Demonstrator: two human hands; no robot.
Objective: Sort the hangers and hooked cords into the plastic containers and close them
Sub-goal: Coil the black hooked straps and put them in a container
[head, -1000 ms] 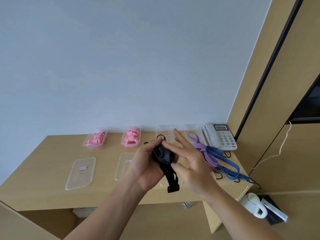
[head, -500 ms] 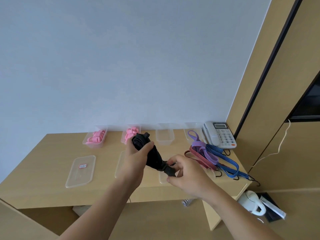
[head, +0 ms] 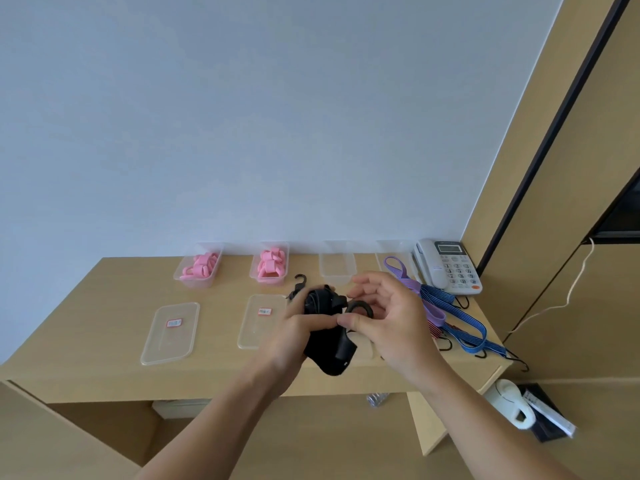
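Here, above the wooden surface (head: 104, 341), a black hooked cord (head: 332, 351) is gripped as a bundle by the left hand (head: 294, 330), with the fingers curled round it. Its loop end is pinched by the half-open right hand (head: 391, 323), whose other fingers are spread. Just beyond that hand stands an empty container (head: 337, 268), and coloured cords (head: 438, 296) lie to its right.

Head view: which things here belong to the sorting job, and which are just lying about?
Job: black hooked cord, held in left hand and right hand; coloured cords; pink-filled containers; empty container; lids.
Lying about: telephone; white kettle; white cable.
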